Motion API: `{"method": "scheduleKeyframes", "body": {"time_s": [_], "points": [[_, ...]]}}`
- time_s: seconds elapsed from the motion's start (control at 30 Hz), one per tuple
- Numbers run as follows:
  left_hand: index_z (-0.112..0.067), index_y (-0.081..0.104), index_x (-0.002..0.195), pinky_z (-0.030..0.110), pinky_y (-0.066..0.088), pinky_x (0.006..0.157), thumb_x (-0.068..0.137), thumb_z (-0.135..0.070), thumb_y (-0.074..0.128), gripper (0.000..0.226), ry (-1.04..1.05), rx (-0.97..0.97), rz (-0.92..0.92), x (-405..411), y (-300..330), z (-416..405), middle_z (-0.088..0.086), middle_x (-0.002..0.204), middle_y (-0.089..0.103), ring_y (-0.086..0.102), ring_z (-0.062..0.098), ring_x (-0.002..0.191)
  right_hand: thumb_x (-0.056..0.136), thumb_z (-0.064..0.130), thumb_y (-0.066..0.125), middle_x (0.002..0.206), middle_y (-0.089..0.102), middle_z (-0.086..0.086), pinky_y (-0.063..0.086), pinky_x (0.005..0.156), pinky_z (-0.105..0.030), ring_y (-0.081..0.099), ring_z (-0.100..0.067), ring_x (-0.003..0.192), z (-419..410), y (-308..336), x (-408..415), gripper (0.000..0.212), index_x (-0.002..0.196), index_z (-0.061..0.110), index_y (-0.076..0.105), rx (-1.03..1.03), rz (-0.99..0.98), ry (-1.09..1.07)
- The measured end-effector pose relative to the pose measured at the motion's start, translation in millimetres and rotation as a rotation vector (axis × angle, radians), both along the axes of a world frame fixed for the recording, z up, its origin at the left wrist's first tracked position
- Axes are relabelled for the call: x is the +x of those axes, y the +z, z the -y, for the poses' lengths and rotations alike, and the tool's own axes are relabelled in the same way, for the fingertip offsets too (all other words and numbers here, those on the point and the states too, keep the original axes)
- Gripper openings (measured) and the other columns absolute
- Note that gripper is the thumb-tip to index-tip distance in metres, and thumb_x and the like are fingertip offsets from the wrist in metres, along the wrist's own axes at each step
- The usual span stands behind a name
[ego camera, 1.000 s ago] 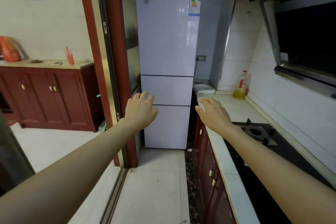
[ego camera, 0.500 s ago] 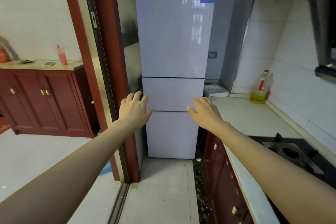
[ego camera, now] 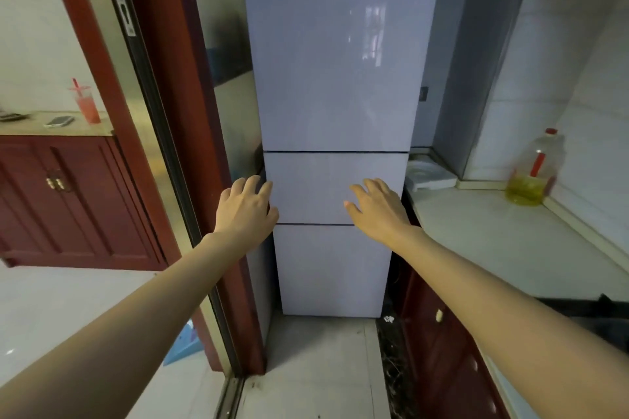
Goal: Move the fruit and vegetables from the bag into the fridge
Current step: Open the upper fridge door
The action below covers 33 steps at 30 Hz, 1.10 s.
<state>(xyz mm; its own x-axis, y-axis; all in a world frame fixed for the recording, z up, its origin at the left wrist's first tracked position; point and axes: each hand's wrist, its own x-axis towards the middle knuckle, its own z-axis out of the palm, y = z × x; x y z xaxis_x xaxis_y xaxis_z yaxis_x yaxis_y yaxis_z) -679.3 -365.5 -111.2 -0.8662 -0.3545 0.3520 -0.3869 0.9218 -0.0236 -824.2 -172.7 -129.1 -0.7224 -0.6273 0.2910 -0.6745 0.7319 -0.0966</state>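
Two bare hands reach forward at the middle of the frame, both empty with fingers loosely spread. The left hand (ego camera: pixel 245 211) sits at the left edge of the tall, glossy white three-door fridge (ego camera: pixel 335 78), level with its middle door; whether the fingertips touch that edge cannot be told. The right hand (ego camera: pixel 377 209) hangs in front of the right part of the same middle door, fingers relaxed and holding nothing. All three fridge doors are closed. No bag, fruit or vegetables are in view. At the right of the frame a pale stone countertop (ego camera: pixel 503 241) carries a clear plastic oil bottle with a red cap (ego camera: pixel 534 170), standing upright near the tiled wall. At the left, beyond a dark red door frame (ego camera: pixel 177 112), a red wooden cabinet (ego camera: pixel 68 201) bears a pink drink cup with a straw (ego camera: pixel 86 104).
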Motion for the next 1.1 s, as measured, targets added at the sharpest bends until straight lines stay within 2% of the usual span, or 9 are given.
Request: {"method": "scheduleKeyframes", "body": {"time_s": [0.33, 0.47, 0.63, 0.83, 1.0, 1.1], "points": [[-0.02, 0.036, 0.139, 0.04, 0.027, 0.106, 0.094, -0.035, 0.038, 0.047, 0.089, -0.018, 0.016, -146.3, 4.0, 87.5, 0.004, 0.142, 0.038, 0.033, 0.026, 0.13, 0.098, 0.039, 0.035, 0.142, 0.038, -0.014, 0.032, 0.105, -0.04, 0.028, -0.03, 0.133, 86.1, -8.7, -171.5, 0.05, 0.139, 0.01, 0.038, 0.047, 0.013, 0.06], [-0.018, 0.038, 0.139, 0.041, 0.024, 0.109, 0.094, -0.033, 0.039, 0.047, 0.114, -0.03, -0.009, -185.9, 2.8, 113.0, 0.005, 0.14, 0.04, 0.033, 0.027, 0.13, 0.099, 0.039, 0.033, 0.149, 0.029, -0.014, 0.024, 0.112, -0.04, 0.018, -0.031, 0.14, 127.9, -7.0, -220.5, 0.051, 0.141, 0.01, 0.036, 0.064, 0.024, 0.095], [-0.016, 0.044, 0.136, 0.042, 0.028, 0.107, 0.093, -0.031, 0.046, 0.046, 0.09, -0.061, -0.044, -222.0, 3.7, 143.8, 0.007, 0.139, 0.044, 0.038, 0.03, 0.128, 0.1, 0.038, 0.032, 0.155, 0.016, -0.014, 0.015, 0.116, -0.044, 0.007, -0.032, 0.144, 195.9, -1.1, -254.1, 0.052, 0.144, 0.01, 0.03, 0.051, 0.014, 0.212], [-0.013, 0.044, 0.136, 0.05, 0.025, 0.11, 0.092, -0.033, 0.049, 0.048, 0.145, -0.195, -0.064, -253.4, 29.7, 191.1, 0.013, 0.145, 0.039, 0.03, 0.036, 0.136, 0.1, 0.033, 0.035, 0.156, 0.011, -0.015, 0.007, 0.117, -0.047, 0.001, -0.031, 0.145, 274.7, 24.2, -287.9, 0.051, 0.145, 0.011, 0.028, -0.032, -0.138, 0.34], [-0.015, 0.031, 0.144, 0.049, 0.008, 0.116, 0.095, -0.038, 0.039, 0.054, 0.186, -0.27, -0.121, -265.5, 48.4, 222.8, 0.012, 0.153, 0.025, 0.014, 0.034, 0.143, 0.101, 0.039, 0.026, 0.158, -0.003, -0.011, -0.004, 0.118, -0.043, -0.009, -0.026, 0.145, 337.6, 56.4, -316.8, 0.055, 0.149, 0.017, 0.013, 0.119, -0.249, 0.322], [-0.012, 0.038, 0.141, 0.051, 0.007, 0.115, 0.094, -0.038, 0.042, 0.054, 0.214, -0.329, -0.135, -272.5, 53.0, 231.4, 0.015, 0.15, 0.031, 0.017, 0.037, 0.142, 0.101, 0.041, 0.023, 0.158, -0.005, -0.012, -0.003, 0.118, -0.046, -0.011, -0.027, 0.145, 369.5, 67.7, -327.2, 0.056, 0.15, 0.018, 0.01, 0.182, -0.387, 0.363]]}}
